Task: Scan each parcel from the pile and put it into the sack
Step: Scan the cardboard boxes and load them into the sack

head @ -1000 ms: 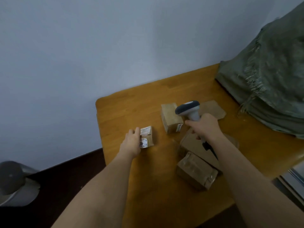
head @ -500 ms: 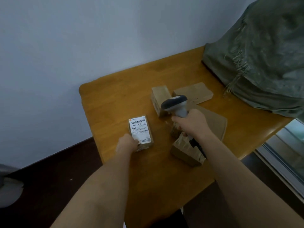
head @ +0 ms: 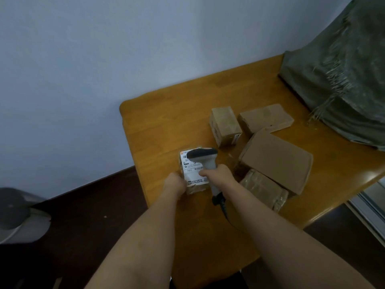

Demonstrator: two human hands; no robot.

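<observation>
A small brown parcel [head: 192, 180] with a white shipping label facing up lies near the table's left edge. My left hand [head: 174, 183] grips its near left corner. My right hand [head: 218, 175] holds the handle of a grey-and-white barcode scanner [head: 205, 158], whose head hovers over the label's top and hides part of it. Several other cardboard parcels lie to the right: a small box [head: 226, 126], a flat one [head: 265, 118], a large one [head: 276, 161] and a taped one [head: 263, 189]. The green woven sack [head: 341, 74] sits at the table's far right.
The wooden table [head: 166, 126] ends close on the left and front, with dark floor below. The scanner's dark cable [head: 226, 211] trails toward me. A grey round object [head: 18, 213] stands on the floor at left. A pale wall rises behind.
The left hand turned the small parcel label-up and drew it nearer. The right hand brought the scanner left from above the pile to over the label.
</observation>
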